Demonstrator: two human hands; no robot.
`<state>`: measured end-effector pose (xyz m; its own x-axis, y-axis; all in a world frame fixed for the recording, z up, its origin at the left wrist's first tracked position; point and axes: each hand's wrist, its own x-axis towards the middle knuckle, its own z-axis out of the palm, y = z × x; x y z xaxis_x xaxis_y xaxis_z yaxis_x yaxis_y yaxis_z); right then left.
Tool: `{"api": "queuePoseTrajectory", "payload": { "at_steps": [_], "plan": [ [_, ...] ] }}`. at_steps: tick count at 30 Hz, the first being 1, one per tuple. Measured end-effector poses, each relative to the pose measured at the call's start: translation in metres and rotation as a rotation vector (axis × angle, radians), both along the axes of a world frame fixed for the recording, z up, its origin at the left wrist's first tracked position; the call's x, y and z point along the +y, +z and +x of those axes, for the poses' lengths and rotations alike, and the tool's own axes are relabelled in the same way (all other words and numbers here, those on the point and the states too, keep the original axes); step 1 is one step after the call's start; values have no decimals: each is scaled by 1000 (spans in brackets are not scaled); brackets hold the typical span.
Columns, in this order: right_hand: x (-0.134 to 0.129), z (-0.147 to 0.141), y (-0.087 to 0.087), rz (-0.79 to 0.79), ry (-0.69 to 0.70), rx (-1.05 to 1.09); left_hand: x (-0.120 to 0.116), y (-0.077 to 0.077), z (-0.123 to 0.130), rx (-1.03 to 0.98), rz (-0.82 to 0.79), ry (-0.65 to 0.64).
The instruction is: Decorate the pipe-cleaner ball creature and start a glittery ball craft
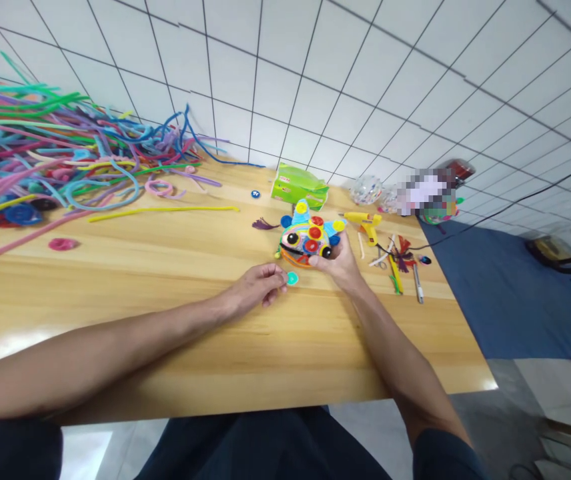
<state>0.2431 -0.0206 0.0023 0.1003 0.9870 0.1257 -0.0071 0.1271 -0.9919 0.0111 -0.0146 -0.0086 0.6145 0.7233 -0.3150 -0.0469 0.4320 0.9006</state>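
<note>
Turquoise disc (292, 279) pinched in the left hand (259, 285), grip nearly closed, just beside the colourful figure (303, 244); the right hand (341, 265) holds that figure, grip half curled around its side. So small a disc seems to call for a light touch.

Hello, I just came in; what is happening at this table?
The right hand holds a colorful crafted figure with black eyes. The left hand pinches a small teal disc beside it. A yellow glue gun and many fuzzy craft stems lie on the table.
</note>
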Motion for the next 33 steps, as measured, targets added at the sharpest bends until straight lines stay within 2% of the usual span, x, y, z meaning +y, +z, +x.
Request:
{"api": "queuePoseTrajectory", "payload": {
  "at_steps": [4,9,12,16,19,33],
  "plan": [
    [6,3,30,119,-28,42,6,13,-2,-37,5,40],
    [17,6,73,211,11,67,16,42,3,-60,41,107],
    [20,6,87,266,19,61,19,58,11,-67,35,141],
    [20,6,92,286,28,56,22,71,21,-70,41,175],
    [19,6,91,271,11,44,23,75,26,-75,38,191],
    [15,4,92,193,-22,18,27,68,28,-56,50,224]
  ]
}}
